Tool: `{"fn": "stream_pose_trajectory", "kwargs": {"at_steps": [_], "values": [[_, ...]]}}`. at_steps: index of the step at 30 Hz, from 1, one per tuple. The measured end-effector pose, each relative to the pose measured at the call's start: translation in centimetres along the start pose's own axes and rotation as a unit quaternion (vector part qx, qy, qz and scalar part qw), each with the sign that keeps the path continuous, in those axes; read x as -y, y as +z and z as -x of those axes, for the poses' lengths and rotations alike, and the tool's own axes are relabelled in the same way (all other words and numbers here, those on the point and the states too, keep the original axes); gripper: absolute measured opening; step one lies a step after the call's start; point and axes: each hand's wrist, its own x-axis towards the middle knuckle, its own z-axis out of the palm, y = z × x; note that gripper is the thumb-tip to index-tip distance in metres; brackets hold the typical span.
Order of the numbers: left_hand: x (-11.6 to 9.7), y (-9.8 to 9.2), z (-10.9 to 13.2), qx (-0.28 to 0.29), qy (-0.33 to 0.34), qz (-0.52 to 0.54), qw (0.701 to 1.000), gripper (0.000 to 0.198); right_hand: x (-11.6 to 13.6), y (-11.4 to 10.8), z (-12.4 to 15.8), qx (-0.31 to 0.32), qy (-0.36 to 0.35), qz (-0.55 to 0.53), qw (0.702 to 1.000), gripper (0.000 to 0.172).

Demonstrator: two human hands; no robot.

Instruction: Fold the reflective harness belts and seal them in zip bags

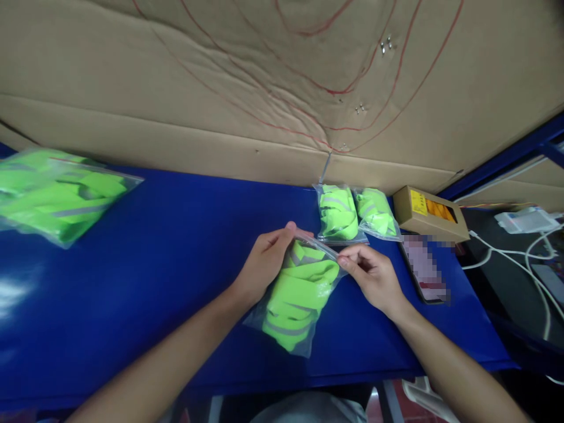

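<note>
A clear plastic bag (297,299) with folded neon-yellow straps and grey reflective strips inside lies tilted near the front of the blue table. My left hand (268,255) pinches the upper left corner of the bag between thumb and fingers. At the upper right corner, my right hand (368,273) has its thumb and fingers closed on the bag's edge. The bag's top edge runs straight between both hands.
Two smaller bags of neon straps (338,212) (376,211) stand behind, beside a cardboard box (429,214) and a phone (423,269). More bagged straps (66,197) lie far left. Cables (513,252) cross the dark surface at right. A cardboard panel (176,88) rises behind.
</note>
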Motion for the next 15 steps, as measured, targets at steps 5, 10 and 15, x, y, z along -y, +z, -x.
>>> {"fn": "stream_pose_trajectory", "kwargs": {"at_steps": [5, 10, 15], "values": [[-0.6, -0.7, -0.9, 0.027, -0.013, -0.073, 0.997, 0.054, -0.3, 0.4, -0.1, -0.005, 0.0, 0.001, 1.0, 0.025], [-1.7, -2.4, -0.4, 0.128, -0.078, -0.112, 0.982, 0.088, -0.5, 0.9, -0.1, -0.012, 0.012, -0.029, 0.999, 0.028], [-2.0, -3.7, 0.5, 0.208, -0.048, -0.183, 0.96, 0.117, -0.1, 0.4, -0.1, -0.031, 0.0, -0.056, 0.998, 0.022]]}}
